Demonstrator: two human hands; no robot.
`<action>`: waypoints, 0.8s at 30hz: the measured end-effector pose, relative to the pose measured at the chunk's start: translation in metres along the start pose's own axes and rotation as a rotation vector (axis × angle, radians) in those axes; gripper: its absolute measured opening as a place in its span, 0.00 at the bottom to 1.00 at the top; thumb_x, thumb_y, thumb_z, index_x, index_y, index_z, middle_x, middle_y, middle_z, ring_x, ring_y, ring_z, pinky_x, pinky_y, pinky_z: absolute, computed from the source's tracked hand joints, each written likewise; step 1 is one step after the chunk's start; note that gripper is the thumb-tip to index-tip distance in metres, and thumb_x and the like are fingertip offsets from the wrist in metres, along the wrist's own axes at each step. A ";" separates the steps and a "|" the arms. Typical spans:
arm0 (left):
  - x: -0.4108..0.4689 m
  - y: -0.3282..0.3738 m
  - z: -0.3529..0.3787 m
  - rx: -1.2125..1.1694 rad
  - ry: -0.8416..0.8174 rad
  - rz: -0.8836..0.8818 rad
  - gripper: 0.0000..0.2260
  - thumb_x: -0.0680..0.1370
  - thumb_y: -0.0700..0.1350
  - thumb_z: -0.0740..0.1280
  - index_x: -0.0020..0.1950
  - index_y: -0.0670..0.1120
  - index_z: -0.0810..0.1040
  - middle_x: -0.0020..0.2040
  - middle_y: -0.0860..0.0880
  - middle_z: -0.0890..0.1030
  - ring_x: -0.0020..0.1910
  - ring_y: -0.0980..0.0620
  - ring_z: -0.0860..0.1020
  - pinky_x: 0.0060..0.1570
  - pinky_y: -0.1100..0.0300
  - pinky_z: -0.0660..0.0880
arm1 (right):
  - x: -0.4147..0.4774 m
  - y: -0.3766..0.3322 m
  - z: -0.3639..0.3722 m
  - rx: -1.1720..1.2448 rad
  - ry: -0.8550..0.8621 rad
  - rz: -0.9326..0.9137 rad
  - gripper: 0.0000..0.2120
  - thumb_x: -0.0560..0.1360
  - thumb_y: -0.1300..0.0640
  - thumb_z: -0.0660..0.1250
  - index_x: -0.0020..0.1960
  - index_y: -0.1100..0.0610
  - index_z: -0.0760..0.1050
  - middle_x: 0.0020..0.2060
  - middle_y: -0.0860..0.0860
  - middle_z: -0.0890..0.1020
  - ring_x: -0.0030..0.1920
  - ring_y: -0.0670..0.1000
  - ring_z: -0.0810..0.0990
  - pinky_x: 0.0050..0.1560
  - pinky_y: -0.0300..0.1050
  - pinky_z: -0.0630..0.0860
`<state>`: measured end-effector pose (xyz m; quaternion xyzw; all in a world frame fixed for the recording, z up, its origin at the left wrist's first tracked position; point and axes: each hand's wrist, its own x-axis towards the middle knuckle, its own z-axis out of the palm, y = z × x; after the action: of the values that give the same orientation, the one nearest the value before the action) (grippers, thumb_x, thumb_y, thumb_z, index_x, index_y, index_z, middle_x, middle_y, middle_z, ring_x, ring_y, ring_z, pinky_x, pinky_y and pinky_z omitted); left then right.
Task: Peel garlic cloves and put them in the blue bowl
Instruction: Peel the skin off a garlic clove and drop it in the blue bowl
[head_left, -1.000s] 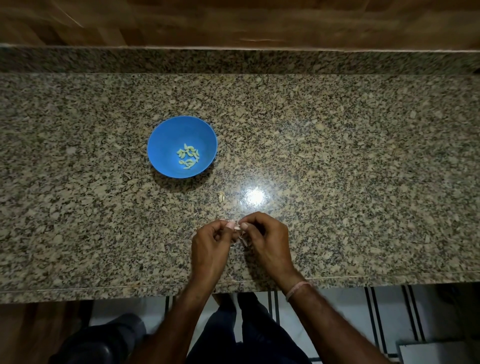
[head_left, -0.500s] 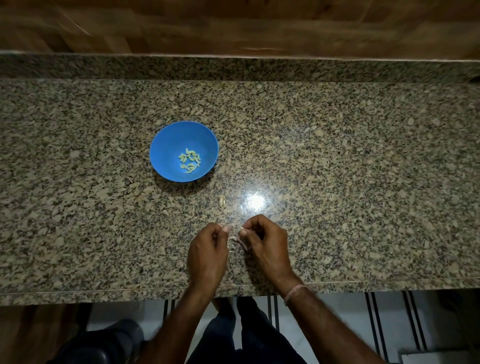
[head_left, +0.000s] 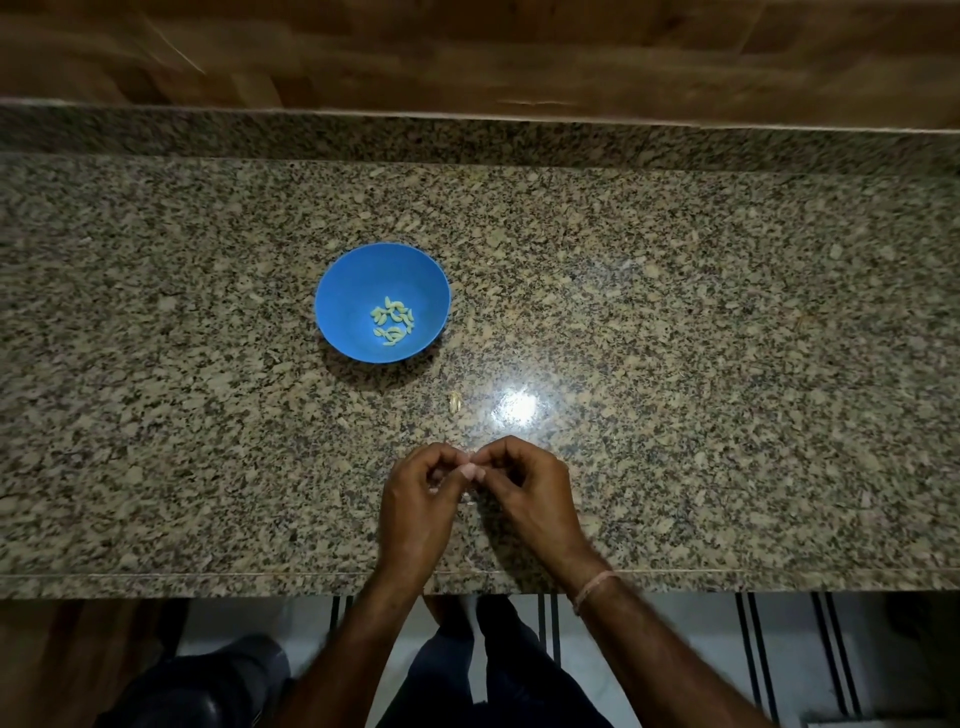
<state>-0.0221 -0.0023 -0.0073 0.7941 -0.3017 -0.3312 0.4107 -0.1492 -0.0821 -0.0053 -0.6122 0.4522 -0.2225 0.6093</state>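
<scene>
1. Garlic clove: one, small and pale, pinched between the fingertips of both hands and mostly hidden by them. It is held over the near part of the counter.
2. Left hand: fingers curled, with the thumb and forefinger tips closed on the clove.
3. Right hand: fingers curled the same way, gripping the clove from the other side. Its fingertips touch the left hand's. There is one pale thread band on the wrist.
4. Scrap: one pale bit just below the fingertips, between the hands. I cannot tell if it hangs or lies on the counter.
5. Loose piece: one, pale, lying on the counter beyond the hands, between them and the bowl. I cannot tell whether it is a clove or skin.
6. Bowl: one, blue, upright, beyond the hands and to their left, well apart from them.
7. Peeled cloves: roughly ten, bunched on the bowl's bottom. They are too small for a firm count.
8. Counter: speckled granite, with one glare spot just right of the loose piece.
</scene>
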 end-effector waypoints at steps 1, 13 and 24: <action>0.001 -0.002 -0.001 0.026 0.010 0.015 0.03 0.76 0.49 0.73 0.45 0.57 0.81 0.46 0.58 0.83 0.49 0.54 0.81 0.46 0.50 0.80 | -0.001 -0.001 0.001 0.001 -0.001 -0.006 0.04 0.77 0.58 0.77 0.50 0.54 0.84 0.44 0.48 0.87 0.48 0.48 0.86 0.52 0.49 0.84; 0.006 -0.020 -0.023 0.311 0.233 0.201 0.11 0.78 0.43 0.74 0.59 0.49 0.79 0.57 0.54 0.73 0.56 0.54 0.72 0.44 0.59 0.75 | -0.002 0.003 -0.002 -0.185 0.068 -0.044 0.10 0.79 0.67 0.70 0.50 0.53 0.83 0.44 0.44 0.86 0.48 0.44 0.85 0.49 0.39 0.81; 0.000 -0.018 0.025 0.419 -0.049 0.422 0.12 0.75 0.31 0.72 0.46 0.48 0.77 0.45 0.53 0.73 0.46 0.52 0.74 0.37 0.52 0.76 | -0.014 0.011 -0.032 -0.213 0.192 -0.010 0.09 0.80 0.67 0.69 0.52 0.54 0.82 0.46 0.45 0.87 0.50 0.45 0.86 0.55 0.51 0.84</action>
<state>-0.0381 -0.0052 -0.0335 0.7730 -0.5319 -0.1882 0.2900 -0.1856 -0.0870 -0.0065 -0.6516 0.5265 -0.2339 0.4935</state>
